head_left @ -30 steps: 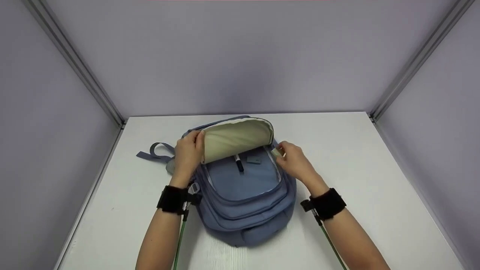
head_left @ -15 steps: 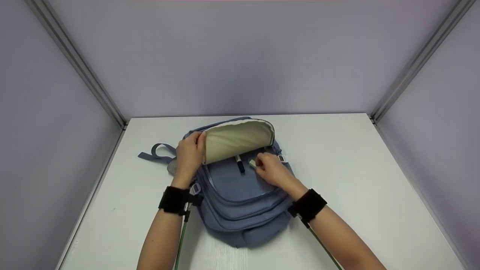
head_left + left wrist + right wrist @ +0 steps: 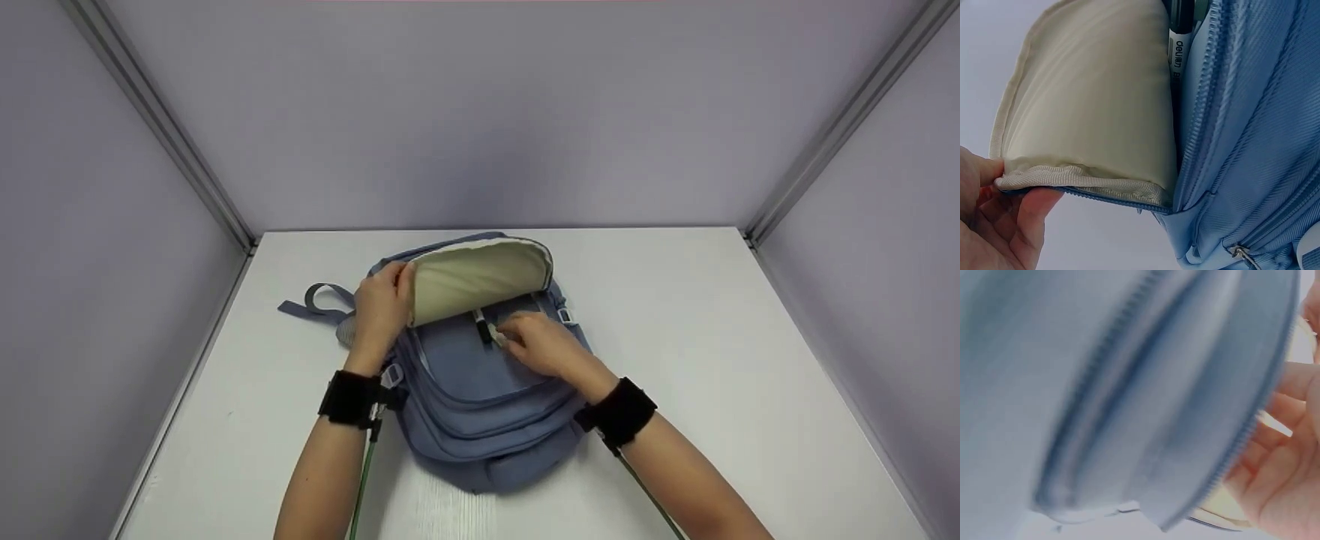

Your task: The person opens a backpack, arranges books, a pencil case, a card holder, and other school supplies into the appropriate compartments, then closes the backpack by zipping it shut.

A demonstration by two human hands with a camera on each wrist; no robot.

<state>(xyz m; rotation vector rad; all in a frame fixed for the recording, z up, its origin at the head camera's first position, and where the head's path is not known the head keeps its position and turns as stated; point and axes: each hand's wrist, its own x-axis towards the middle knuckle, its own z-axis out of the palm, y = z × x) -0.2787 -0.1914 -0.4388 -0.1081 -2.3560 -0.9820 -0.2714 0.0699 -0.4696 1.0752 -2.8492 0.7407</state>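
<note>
Soft even light, faint shadows; right wrist view motion-blurred.

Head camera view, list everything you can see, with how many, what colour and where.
backpack: one, blue, lying in the middle of the table, front compartment open.
flap: one, blue outside with beige lining, folded back at the far end of the backpack.
marker: one, black with a white band, in the open compartment beneath the flap.
small pale object: one, whitish, at the right hand's fingertips beside the marker; too small to identify.
strap loop: one, grey-blue, on the table left of the backpack.
table: one, white, between grey walls.
wristbands: two, black, one on each wrist.
left hand: one, grip on the flap's left edge.
right hand: one, in the open compartment, pinching the small pale object.
</note>
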